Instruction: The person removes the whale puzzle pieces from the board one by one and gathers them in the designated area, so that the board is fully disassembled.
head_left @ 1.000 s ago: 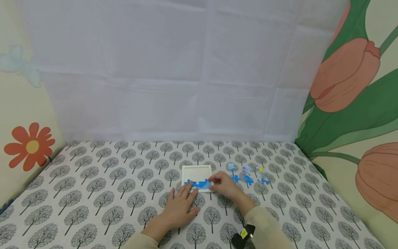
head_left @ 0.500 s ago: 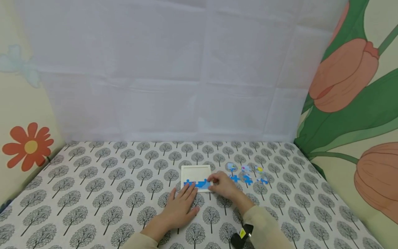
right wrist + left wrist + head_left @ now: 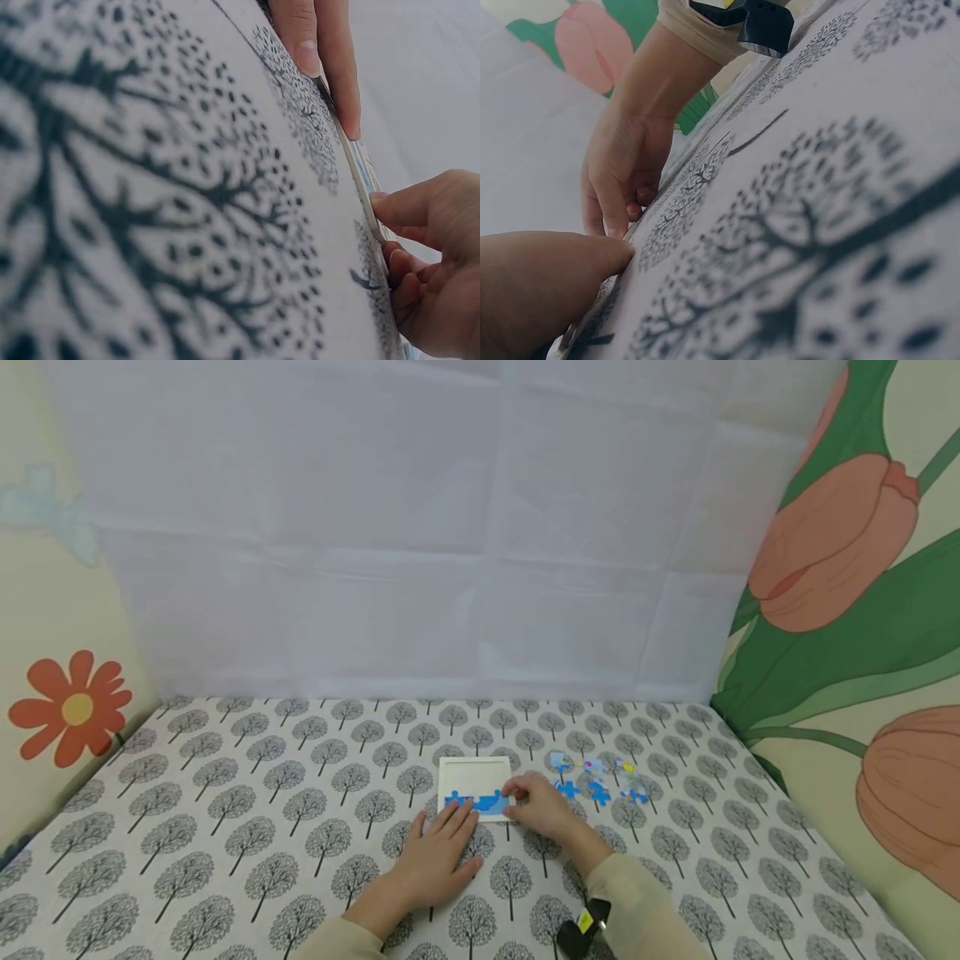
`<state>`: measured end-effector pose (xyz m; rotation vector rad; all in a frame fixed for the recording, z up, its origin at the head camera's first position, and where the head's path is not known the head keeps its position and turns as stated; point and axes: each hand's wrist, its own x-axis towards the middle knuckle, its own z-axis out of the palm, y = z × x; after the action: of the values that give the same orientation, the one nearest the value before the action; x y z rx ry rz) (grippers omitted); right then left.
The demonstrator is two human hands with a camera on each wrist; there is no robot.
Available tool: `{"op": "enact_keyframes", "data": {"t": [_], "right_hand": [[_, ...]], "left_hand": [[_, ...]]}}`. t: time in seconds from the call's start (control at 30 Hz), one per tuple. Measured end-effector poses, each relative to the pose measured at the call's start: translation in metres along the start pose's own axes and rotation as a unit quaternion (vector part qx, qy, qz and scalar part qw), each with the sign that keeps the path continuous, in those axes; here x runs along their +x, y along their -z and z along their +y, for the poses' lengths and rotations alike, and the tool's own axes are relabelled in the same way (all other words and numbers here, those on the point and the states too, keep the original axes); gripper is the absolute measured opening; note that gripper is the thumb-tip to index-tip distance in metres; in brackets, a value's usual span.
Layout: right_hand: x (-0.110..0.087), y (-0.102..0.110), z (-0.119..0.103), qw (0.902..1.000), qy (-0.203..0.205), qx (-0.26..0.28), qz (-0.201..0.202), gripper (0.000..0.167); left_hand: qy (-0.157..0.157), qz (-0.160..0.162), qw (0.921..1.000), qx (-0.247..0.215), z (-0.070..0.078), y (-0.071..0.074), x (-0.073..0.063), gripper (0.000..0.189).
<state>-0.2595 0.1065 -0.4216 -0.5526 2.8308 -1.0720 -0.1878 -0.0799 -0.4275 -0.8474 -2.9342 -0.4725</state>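
A white puzzle tray (image 3: 474,772) lies on the tablecloth, with blue joined puzzle pieces (image 3: 487,802) along its near side. My left hand (image 3: 435,860) lies flat at the tray's near left part, fingers extended onto the blue pieces and thumb spread to the right. My right hand (image 3: 543,806) is at the tray's right edge with curled fingers. In the right wrist view, the right hand's (image 3: 442,255) thumb and fingertips pinch the tray's rim (image 3: 367,199). The left wrist view shows the left thumb (image 3: 555,285) close over the cloth, the right hand (image 3: 626,169) beyond it.
Several loose puzzle pieces (image 3: 598,793), blue and pale with a yellow detail, lie right of the tray in two rows. A black wrist camera (image 3: 581,931) sits on the right wrist. A white curtain (image 3: 420,543) hangs behind the tree-print tablecloth (image 3: 247,839).
The left hand's fingers have drawn back slightly toward the near side, showing more of the blue pieces. The right hand stays at the tray's right edge.
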Motion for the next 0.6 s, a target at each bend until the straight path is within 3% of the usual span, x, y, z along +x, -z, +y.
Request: {"op": "enact_keyframes", "data": {"t": [0.6], "right_hand": [[0.0008, -0.0027, -0.0008, 0.9998, -0.018, -0.003, 0.01, 0.013]], "left_hand": [[0.0, -0.006, 0.9999, 0.009, -0.0011, -0.0022, 0.0007, 0.06]]}}
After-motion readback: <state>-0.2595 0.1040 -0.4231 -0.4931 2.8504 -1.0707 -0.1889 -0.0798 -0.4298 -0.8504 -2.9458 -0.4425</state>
